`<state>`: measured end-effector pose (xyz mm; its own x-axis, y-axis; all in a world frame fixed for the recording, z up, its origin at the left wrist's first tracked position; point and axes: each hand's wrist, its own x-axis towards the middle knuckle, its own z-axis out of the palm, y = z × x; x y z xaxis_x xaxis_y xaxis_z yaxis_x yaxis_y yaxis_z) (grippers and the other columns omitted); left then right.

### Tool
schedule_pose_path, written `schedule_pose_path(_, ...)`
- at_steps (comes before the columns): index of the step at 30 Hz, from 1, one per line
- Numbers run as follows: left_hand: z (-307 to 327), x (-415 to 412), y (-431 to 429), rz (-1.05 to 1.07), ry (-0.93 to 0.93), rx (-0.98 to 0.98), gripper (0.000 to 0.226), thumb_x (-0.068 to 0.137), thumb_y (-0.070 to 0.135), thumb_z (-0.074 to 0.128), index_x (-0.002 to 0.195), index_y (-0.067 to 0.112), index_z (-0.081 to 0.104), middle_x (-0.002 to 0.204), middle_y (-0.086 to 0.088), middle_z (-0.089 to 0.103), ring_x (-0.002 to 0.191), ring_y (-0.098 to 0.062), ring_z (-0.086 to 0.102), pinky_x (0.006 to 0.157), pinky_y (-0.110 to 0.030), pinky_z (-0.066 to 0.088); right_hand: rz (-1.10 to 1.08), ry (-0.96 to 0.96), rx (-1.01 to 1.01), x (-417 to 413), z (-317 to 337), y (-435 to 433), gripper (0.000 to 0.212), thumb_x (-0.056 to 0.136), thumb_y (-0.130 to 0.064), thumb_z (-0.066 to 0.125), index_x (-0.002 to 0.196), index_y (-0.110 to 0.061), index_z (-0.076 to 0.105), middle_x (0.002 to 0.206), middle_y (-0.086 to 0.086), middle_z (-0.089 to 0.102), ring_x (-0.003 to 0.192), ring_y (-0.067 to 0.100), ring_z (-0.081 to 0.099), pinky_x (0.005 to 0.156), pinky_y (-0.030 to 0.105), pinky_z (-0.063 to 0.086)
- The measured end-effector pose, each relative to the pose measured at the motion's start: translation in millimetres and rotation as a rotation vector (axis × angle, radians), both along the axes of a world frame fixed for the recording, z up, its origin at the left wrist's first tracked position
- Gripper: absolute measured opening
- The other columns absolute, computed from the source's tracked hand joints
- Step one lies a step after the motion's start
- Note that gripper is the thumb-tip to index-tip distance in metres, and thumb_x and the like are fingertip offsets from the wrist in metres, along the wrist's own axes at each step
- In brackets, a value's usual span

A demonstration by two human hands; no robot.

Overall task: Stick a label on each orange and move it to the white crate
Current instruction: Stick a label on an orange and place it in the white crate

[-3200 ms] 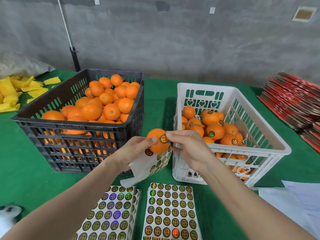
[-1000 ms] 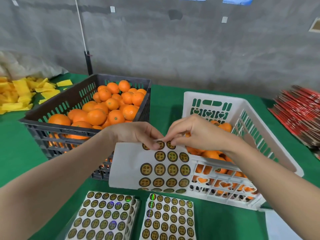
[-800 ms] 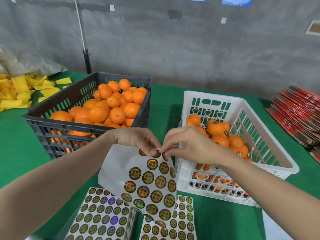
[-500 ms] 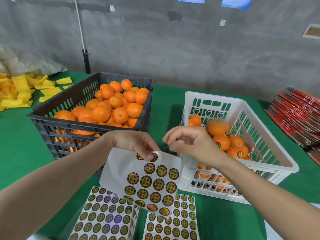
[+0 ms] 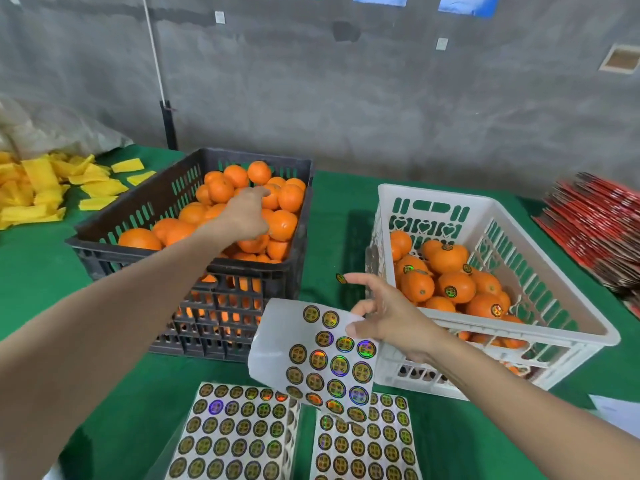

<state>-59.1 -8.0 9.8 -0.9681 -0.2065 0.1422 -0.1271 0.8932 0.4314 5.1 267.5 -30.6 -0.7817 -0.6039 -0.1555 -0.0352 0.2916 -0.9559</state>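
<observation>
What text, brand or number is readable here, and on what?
None legible.
Round labels on the held sheet and the stacked sheets: printed emblem, too small to read.
Stuck labels on oranges in the white crate: blurred.
Blue papers on the wall: no readable text.

left hand (image 5: 242,216) touches oranges (image 5: 291,198) | right hand (image 5: 391,317) pinches label sheet (image 5: 277,355)

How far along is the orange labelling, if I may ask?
Done: several labelled oranges lie in the white crate. In hand: left hand reaches into the black crate; right hand holds the label sheet, a peeled label on its forefinger. Left: the black crate's heap of oranges.
</observation>
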Motion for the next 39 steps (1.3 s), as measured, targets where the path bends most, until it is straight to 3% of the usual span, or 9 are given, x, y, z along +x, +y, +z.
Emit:
schedule_pose_path(5, -26, -42, -5, -0.22, -0.253, -0.279, 0.095, 0.077, 0.012, 0.077, 0.152, 0.012, 0.019, 0.146, -0.021, 0.036, 0.134, -0.037, 0.035, 0.105, -0.039, 0.036, -0.045, 0.003, 0.012, 4, -9, 1, 0.07, 0.079, 0.012, 0.066, 0.122, -0.036, 0.039, 0.074, 0.007, 0.06, 0.072, 0.023, 0.062, 0.065, 0.03, 0.051)
schedule_pose_path(11, -39, -54, -5, -0.117, -0.032, -0.247, 0.073, 0.068, 0.009, 0.082, 0.126, 0.009, 0.038, 0.098, -0.019, 0.06, 0.082, -0.032, 0.054, 0.06, -0.038, 0.04, -0.034, 0.051, -0.064, 12, 3, 10, 0.068, 0.079, 0.01, 0.067, 0.119, -0.039, 0.045, 0.085, 0.008, 0.061, 0.073, 0.026, 0.061, 0.068, 0.033, 0.052)
schedule_pose_path(13, -29, -48, -5, 0.061, 0.106, -0.033, 0.068, 0.067, 0.012, 0.081, 0.122, 0.01, 0.04, 0.095, -0.013, 0.056, 0.085, -0.033, 0.055, 0.062, -0.035, 0.04, -0.008, 0.11, -0.056, 14, 9, 16, 0.064, 0.078, 0.007, 0.069, 0.118, -0.038, 0.048, 0.097, 0.005, 0.059, 0.067, 0.022, 0.056, 0.065, 0.027, 0.05)
schedule_pose_path(16, 0, -25, -3, 0.15, 0.245, 0.774, 0.059, 0.075, 0.011, 0.076, 0.125, 0.01, 0.043, 0.103, -0.011, 0.053, 0.08, -0.023, 0.058, 0.065, -0.034, 0.053, 0.039, 0.195, -0.062, 12, 19, 25, 0.053, 0.079, 0.007, 0.069, 0.113, -0.03, 0.054, 0.112, 0.001, 0.059, 0.078, 0.033, 0.059, 0.069, 0.026, 0.049)
schedule_pose_path(18, 19, 2, 8, 0.01, 0.178, 1.2, 0.038, 0.085, 0.01, 0.065, 0.119, 0.006, 0.048, 0.108, -0.014, 0.053, 0.081, -0.025, 0.064, 0.059, -0.029, 0.058, 0.074, 0.171, -0.116, 10, 27, 26, 0.043, 0.08, 0.008, 0.066, 0.109, -0.023, 0.056, 0.102, 0.0, 0.067, 0.079, 0.023, 0.064, 0.072, 0.025, 0.051)
schedule_pose_path(21, 30, 41, 39, -0.115, 0.03, 1.431, 0.014, 0.092, 0.018, 0.053, 0.106, 0.016, 0.054, 0.109, -0.013, 0.055, 0.069, -0.024, 0.063, 0.052, -0.026, 0.056, 0.065, 0.095, -0.214, 7, 35, 23, 0.028, 0.084, 0.004, 0.063, 0.101, -0.017, 0.058, 0.077, 0.003, 0.073, 0.075, 0.012, 0.067, 0.071, 0.018, 0.049)
schedule_pose_path(28, 18, 79, 92, -0.148, -0.196, 1.456, 0.05, 0.068, 0.033, 0.068, 0.115, 0.018, 0.056, 0.125, -0.012, 0.058, 0.096, -0.025, 0.066, 0.06, -0.032, 0.058, 0.087, 0.06, -0.323, 10, 47, 21, 0.013, 0.082, -0.013, 0.061, 0.094, -0.014, 0.059, 0.071, 0.005, 0.071, 0.065, 0.017, 0.063, 0.064, 0.021, 0.052)
schedule_pose_path(36, -6, 91, 117, -0.248, -0.27, 1.288, 0.069, 0.074, 0.063, 0.042, 0.119, 0.013, 0.055, 0.097, -0.013, 0.06, 0.08, -0.022, 0.052, 0.076, -0.03, 0.045, -0.002, -0.022, -0.328, 10, 43, 28, 0.005, 0.088, -0.006, 0.058, 0.089, -0.01, 0.061, 0.07, 0.009, 0.071, 0.057, 0.018, 0.064, 0.054, 0.025, 0.053)
schedule_pose_path(39, -5, 93, 122, -0.308, -0.335, 1.355, 0.069, 0.078, 0.07, 0.037, 0.111, 0.013, 0.058, 0.088, -0.01, 0.06, 0.073, -0.019, 0.05, 0.067, -0.027, 0.04, -0.018, -0.014, -0.319, 10, 43, 31, 0.007, 0.088, -0.004, 0.058, 0.087, -0.009, 0.062, 0.069, 0.01, 0.071, 0.059, 0.02, 0.065, 0.056, 0.026, 0.054)
